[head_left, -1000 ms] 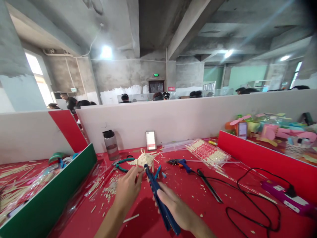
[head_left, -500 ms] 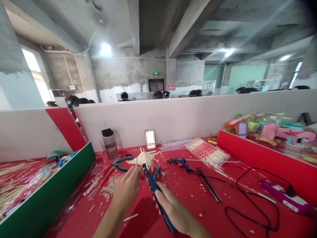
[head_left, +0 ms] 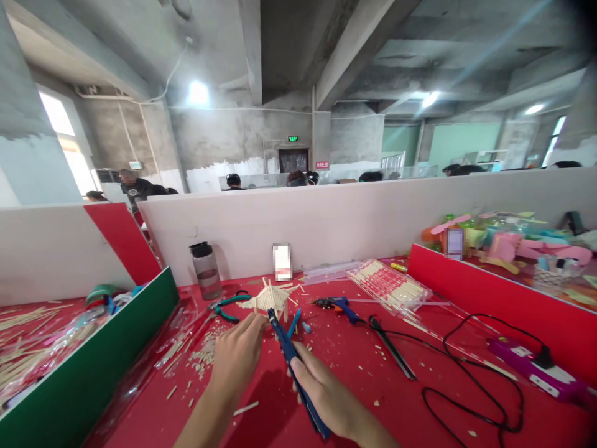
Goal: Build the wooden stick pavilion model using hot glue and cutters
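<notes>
My right hand [head_left: 314, 386] is wrapped round a long dark blue two-handled tool [head_left: 283, 339]; its exact kind is unclear. The tool slants away from me, and its narrow tip reaches the fingers of my left hand [head_left: 240, 348]. Those left fingers are pinched together beside the tip, and what they hold is too small or hidden to make out. Just beyond the tip stands a small model of pale wooden sticks [head_left: 273, 297] with a peaked, roof-like top. A blue pen-like piece [head_left: 294, 323] lies right of the tip.
Green-handled pliers [head_left: 227, 309] and a water bottle [head_left: 206, 274] are at the left. To the right lie a blue glue gun [head_left: 339, 306], a black-handled knife-like tool [head_left: 392, 348], bagged sticks [head_left: 389, 287], and a purple power strip [head_left: 541, 370] with looping cable. Dividers [head_left: 140, 323] flank the red table.
The view has shifted very slightly. My hands and the blue tool hold almost the same pose beside the stick model.
</notes>
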Demonstrator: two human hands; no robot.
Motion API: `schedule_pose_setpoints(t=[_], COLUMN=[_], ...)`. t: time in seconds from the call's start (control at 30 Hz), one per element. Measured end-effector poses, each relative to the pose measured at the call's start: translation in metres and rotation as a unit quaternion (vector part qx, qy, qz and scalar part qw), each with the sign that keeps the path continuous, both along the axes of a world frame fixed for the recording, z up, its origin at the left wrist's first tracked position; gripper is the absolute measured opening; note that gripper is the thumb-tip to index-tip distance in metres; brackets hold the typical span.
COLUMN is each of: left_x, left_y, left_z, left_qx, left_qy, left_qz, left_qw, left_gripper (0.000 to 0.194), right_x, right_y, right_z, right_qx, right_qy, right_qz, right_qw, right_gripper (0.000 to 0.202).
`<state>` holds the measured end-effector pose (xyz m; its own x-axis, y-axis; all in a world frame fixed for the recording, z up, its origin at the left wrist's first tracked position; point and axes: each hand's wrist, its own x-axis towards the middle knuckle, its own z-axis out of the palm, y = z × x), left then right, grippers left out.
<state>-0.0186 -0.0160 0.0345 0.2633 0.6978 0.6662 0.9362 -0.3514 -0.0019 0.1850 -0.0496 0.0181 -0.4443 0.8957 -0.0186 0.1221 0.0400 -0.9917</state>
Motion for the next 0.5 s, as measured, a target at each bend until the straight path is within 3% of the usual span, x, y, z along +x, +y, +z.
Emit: schedule_pose_setpoints(t=[0.5], left_x=[0.0035], left_y=[-0.0071], left_z=[0.0063], left_qx=[-0.004], left_qy=[-0.001], left_qz=[0.004], left_qw=[1.0], left_gripper=[0.023], right_x=[-0.0001], right_y=[0.0004], right_z=[-0.004], right_qx=[0.013], right_qy=[-0.013], right_qz=[-0.006], right_qw=[1.0], right_gripper=[0.061])
